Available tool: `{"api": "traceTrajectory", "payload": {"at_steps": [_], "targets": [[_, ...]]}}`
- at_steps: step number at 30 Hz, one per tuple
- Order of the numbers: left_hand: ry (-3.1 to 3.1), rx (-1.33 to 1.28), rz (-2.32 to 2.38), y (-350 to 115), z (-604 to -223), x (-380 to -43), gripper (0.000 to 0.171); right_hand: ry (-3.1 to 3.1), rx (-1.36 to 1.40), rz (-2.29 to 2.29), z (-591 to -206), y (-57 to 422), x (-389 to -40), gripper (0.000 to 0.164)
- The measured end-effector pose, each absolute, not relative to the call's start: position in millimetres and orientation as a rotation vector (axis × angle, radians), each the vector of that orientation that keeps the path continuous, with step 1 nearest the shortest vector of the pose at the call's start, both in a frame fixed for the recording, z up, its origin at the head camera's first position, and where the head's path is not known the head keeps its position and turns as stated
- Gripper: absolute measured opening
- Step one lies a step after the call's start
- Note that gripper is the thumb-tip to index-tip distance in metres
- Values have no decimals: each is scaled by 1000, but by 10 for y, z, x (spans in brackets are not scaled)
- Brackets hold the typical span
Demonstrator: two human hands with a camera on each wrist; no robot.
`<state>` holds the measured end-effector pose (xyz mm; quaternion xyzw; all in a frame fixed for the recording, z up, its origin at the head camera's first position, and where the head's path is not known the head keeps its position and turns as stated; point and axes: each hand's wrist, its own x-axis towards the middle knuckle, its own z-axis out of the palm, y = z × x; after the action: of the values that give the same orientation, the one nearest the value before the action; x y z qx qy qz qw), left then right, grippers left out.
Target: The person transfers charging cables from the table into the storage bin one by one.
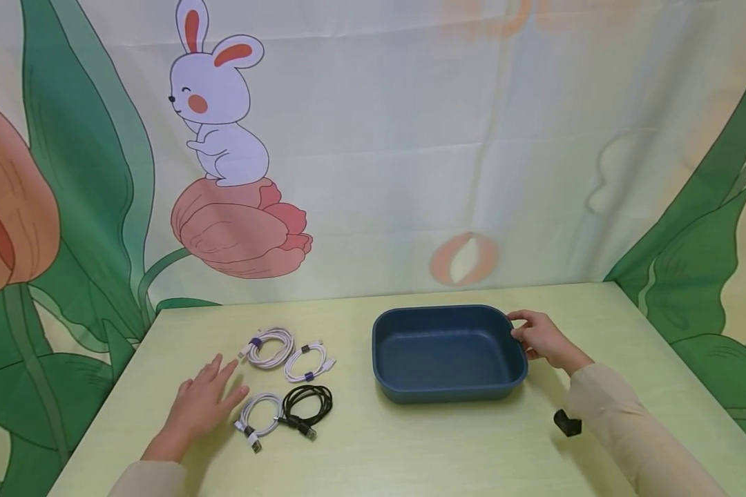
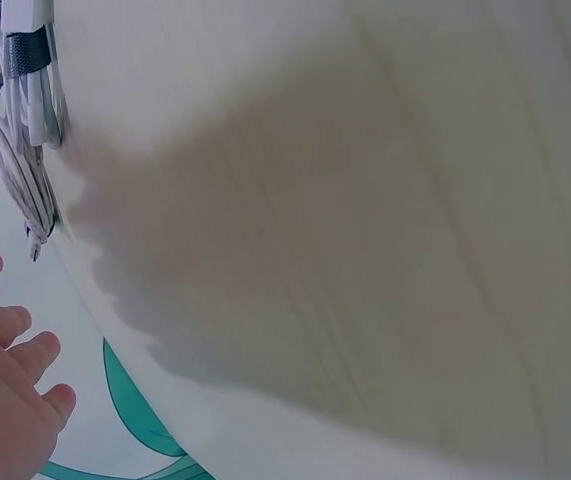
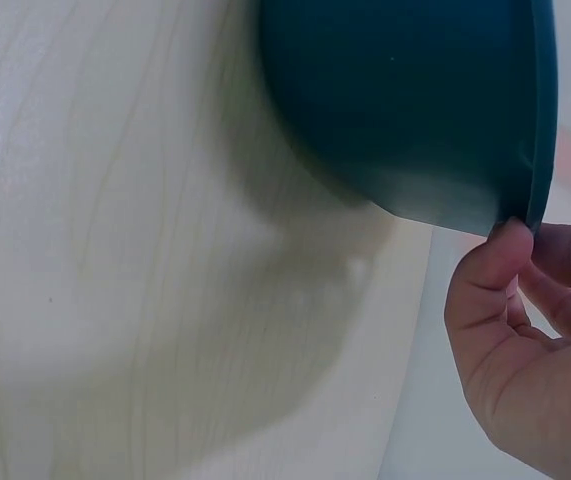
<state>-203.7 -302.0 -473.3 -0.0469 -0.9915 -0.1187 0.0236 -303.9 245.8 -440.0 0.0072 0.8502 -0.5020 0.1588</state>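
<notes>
My right hand [image 1: 543, 338] pinches the right rim of a dark blue rectangular basin [image 1: 447, 362], thumb on the inside; the right wrist view shows the thumb [image 3: 500, 255] at the edge. The left hand [image 1: 202, 404] hovers with spread fingers, holding nothing, just left of several coiled cables. Nearest its fingertips are a thick white cable [image 1: 289, 345] with a dark blue tie and a greyish-white USB cable [image 1: 276, 400]. Beside them lie a smaller white cable [image 1: 289, 366] and a black USB cable [image 1: 327, 400]. Bundled cables [image 2: 27, 190] stand at the left wrist view's upper left.
The pale wood-grain table [image 1: 360, 449] carries everything. Behind it hangs a cloth backdrop [image 1: 373, 138] printed with a rabbit, tulips and leaves. A small black object [image 1: 568, 423] shows beside the right sleeve.
</notes>
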Motion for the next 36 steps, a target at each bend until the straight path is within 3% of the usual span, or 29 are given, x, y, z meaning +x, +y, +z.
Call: {"api": "traceTrajectory", "payload": {"at_steps": [36], "targets": [[-3022, -197, -421, -2930, -4791, -1963, 57, 2420, 16, -1417, -4399, 2476, -3055, 43]]}}
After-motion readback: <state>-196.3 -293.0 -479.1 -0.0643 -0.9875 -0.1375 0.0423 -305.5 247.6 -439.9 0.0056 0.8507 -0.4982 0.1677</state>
